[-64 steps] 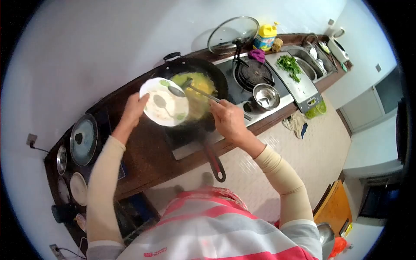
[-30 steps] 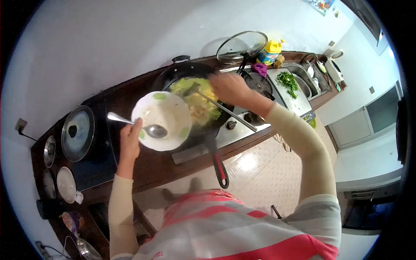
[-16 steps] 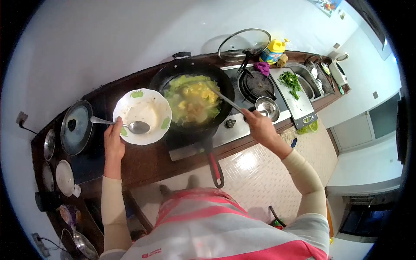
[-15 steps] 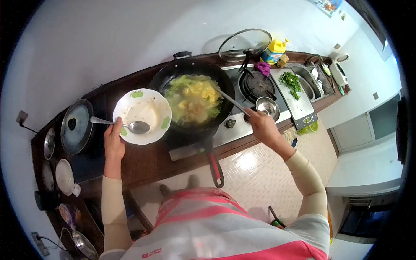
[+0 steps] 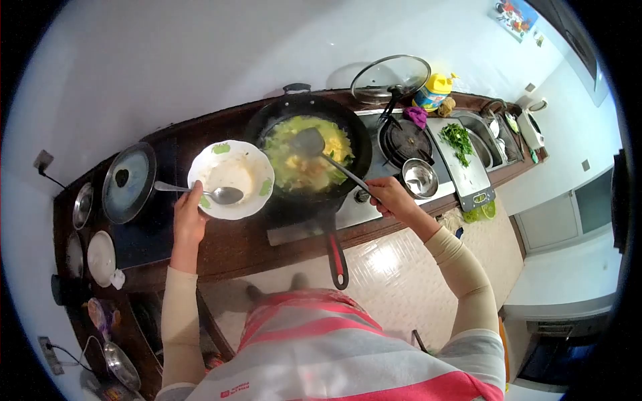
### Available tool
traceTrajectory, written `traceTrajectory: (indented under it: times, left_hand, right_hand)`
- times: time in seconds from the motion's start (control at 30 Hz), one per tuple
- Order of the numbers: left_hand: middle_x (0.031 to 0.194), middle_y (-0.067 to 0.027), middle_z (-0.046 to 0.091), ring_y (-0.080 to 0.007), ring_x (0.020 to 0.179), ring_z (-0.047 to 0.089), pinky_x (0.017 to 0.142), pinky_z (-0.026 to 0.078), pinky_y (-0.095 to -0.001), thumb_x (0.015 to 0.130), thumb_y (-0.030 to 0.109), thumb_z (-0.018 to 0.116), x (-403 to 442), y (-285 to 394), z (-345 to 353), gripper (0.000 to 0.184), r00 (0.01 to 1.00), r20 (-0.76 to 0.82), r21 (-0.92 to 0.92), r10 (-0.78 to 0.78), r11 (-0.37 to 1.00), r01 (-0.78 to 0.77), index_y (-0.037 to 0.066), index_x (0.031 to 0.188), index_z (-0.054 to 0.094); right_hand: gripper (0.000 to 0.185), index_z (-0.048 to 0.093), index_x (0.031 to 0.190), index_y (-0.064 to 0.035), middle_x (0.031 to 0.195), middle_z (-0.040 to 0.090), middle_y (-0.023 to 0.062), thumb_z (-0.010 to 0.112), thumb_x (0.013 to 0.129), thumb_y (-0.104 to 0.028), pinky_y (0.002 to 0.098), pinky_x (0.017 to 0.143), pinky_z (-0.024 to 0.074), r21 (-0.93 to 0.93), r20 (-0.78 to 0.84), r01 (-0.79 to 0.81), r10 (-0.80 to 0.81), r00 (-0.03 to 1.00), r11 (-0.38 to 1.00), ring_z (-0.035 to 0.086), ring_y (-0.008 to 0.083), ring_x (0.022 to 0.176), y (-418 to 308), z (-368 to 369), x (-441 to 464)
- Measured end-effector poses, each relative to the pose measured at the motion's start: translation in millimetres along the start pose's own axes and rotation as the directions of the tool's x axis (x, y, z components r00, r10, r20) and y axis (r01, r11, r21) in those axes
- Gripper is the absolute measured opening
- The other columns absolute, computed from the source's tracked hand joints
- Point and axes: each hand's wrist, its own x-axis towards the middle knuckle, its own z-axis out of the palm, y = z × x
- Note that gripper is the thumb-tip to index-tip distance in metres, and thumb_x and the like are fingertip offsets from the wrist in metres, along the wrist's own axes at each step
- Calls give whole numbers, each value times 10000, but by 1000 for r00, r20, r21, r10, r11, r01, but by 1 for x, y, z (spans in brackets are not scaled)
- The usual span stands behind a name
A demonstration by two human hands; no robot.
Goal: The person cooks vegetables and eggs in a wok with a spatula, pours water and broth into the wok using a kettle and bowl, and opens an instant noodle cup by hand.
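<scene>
My left hand (image 5: 190, 215) grips the rim of a white bowl (image 5: 221, 160) with green patterns and pins a metal spoon (image 5: 226, 195) across it. A thin pale residue coats the inside of the bowl. Closed round the handle of a spatula (image 5: 344, 172) is my right hand (image 5: 393, 198). The spatula's blade is over a black wok (image 5: 361, 144), whose greenish broth (image 5: 287, 177) holds yellow pieces and leaves. The bowl is just left of the wok. The wok's black and red handle (image 5: 338, 260) points toward my body.
A glass lid (image 5: 391, 75) leans by the wall behind the second burner (image 5: 406, 142). A steel bowl (image 5: 420, 178) sits beside a board (image 5: 468, 177) with chopped greens (image 5: 457, 142). Further right is a sink (image 5: 485, 137). At the left lie a lidded pan (image 5: 129, 184) and a white plate (image 5: 101, 259).
The spoon went from my right hand to a place under my left thumb. The bowl moved left, away from the wok. The spatula's blade has come up out of the broth.
</scene>
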Motion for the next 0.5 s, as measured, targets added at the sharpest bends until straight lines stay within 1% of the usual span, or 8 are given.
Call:
traceTrajectory:
  times: [0.03, 0.07, 0.13, 0.27, 0.33, 0.37, 0.43, 0.5]
  left_hand:
    - [1013, -83, 606, -169, 889, 605, 693, 509, -319, 881, 235, 608, 0, 1, 0, 301, 1000, -4, 10, -10, 1000, 10, 2, 1067, 563]
    - [975, -80, 611, -161, 850, 606, 647, 505, -309, 877, 252, 615, 4, -2, -1, 302, 1000, -19, 22, 7, 1000, -6, 4, 1044, 572]
    - [966, -80, 613, -159, 838, 607, 635, 504, -305, 871, 262, 623, 7, -2, 0, 310, 1000, -22, 57, 3, 998, -1, 6, 1038, 574]
    - [952, -78, 618, -155, 815, 610, 615, 505, -300, 864, 277, 633, 15, -6, -3, 318, 1000, -25, 120, 16, 993, -13, 10, 1028, 581]
    - [948, -81, 621, -155, 804, 615, 605, 509, -291, 863, 268, 634, 16, -6, 3, 308, 998, -56, 86, 22, 996, -17, 8, 1019, 584]
    - [946, -82, 622, -155, 799, 617, 600, 510, -287, 863, 264, 635, 16, -5, 5, 303, 997, -72, 68, 24, 998, -19, 6, 1015, 586]
    - [947, -84, 623, -157, 798, 622, 598, 521, -287, 862, 254, 636, 22, -8, 3, 297, 999, -28, 74, 31, 997, -28, 2, 1010, 587]
    - [943, -86, 624, -161, 793, 625, 598, 532, -290, 861, 244, 636, 25, -7, 4, 291, 999, 0, 78, 33, 996, -33, -3, 1006, 586]
  right_hand:
    - [289, 552, 1149, -16, 620, 480, 0, 470, 907, -152, 215, 346, 252, -10, 14, 5, -5, 1000, 1000, 365, 56, 419, -3, 1, -2]
    - [290, 551, 1151, -15, 620, 480, 0, 466, 907, -147, 215, 346, 250, -24, 22, 19, -18, 1000, 1000, 364, 56, 419, -2, 1, -1]
    - [292, 549, 1154, -11, 618, 480, 1, 460, 907, -139, 213, 344, 246, -52, 37, 46, -44, 998, 998, 361, 54, 419, 2, 0, 4]
    - [299, 542, 1168, -10, 621, 479, 4, 448, 906, -121, 213, 345, 236, 42, 38, 6, -8, 999, 999, 356, 51, 421, 6, 1, 8]
    - [300, 540, 1174, -11, 621, 479, 4, 451, 908, -118, 212, 347, 232, 87, 54, -9, 4, 999, 996, 354, 49, 422, 9, 0, 7]
    - [299, 551, 1151, -1, 615, 486, 2, 472, 895, -134, 214, 346, 250, 103, 36, 10, -14, 999, 995, 371, 56, 419, 10, 0, 5]
    - [306, 572, 1105, 20, 604, 501, -2, 513, 871, -167, 219, 344, 287, 133, -1, 47, -47, 999, 990, 406, 71, 415, 11, -1, 1]
    - [316, 568, 1116, 19, 616, 511, -2, 526, 863, -165, 215, 349, 290, 115, 8, 57, -58, 998, 992, 409, 64, 422, 9, -3, -4]
